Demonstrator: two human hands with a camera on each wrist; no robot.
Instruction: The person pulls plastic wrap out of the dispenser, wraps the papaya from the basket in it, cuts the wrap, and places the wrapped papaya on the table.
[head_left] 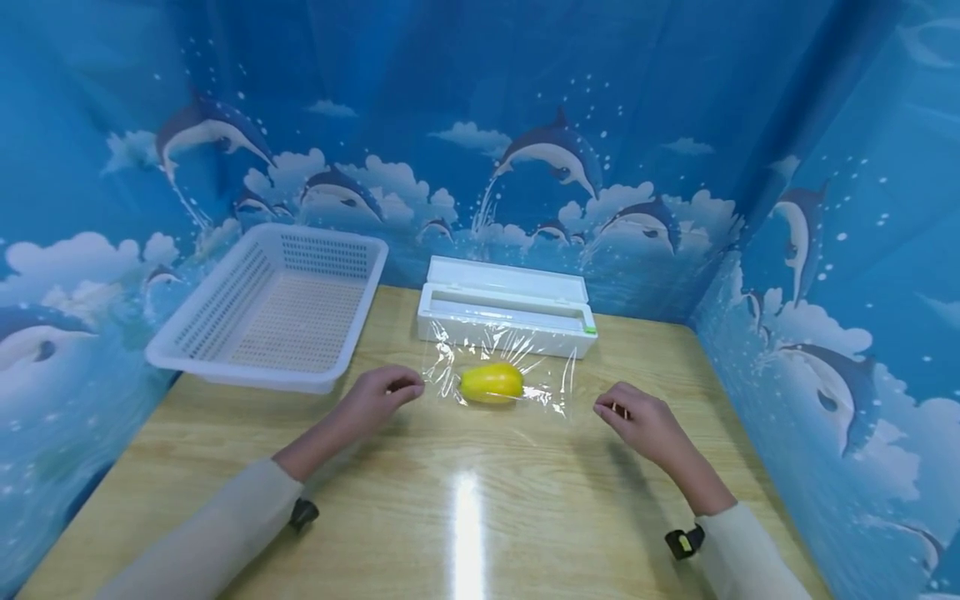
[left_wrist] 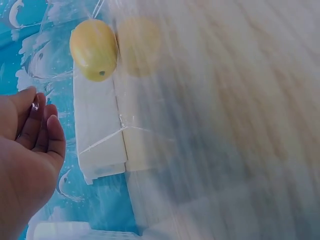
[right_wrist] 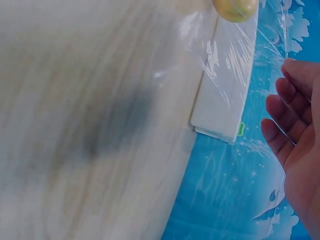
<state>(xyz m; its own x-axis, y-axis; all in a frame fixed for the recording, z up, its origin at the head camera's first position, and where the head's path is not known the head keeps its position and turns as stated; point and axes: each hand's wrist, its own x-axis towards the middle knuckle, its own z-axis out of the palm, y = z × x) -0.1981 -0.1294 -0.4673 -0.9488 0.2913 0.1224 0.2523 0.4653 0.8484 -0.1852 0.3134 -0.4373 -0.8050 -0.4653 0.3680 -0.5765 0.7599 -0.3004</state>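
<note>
As hands (head_left: 378, 395) (head_left: 643, 422) pinch film (head_left: 538, 392), fruit (head_left: 491, 383) lies between.

A white basket (head_left: 296, 321) on the table (head_left: 375, 525) — dolphin-print curtain (head_left: 420, 83) behind.

Arms (head_left: 240, 508) angled forward, well apart, left fingers (left_wrist: 56, 137) pinching against thumb, right fingers (right_wrist: 276, 140) pinching likewise.

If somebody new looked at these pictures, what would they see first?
Probably the bright yellow fruit amid shiny clear film, between the left hand and right hand. Next, perhaps, the leaping dolphins on the blue curtain behind the table. The white basket at the back left might come third.
</note>
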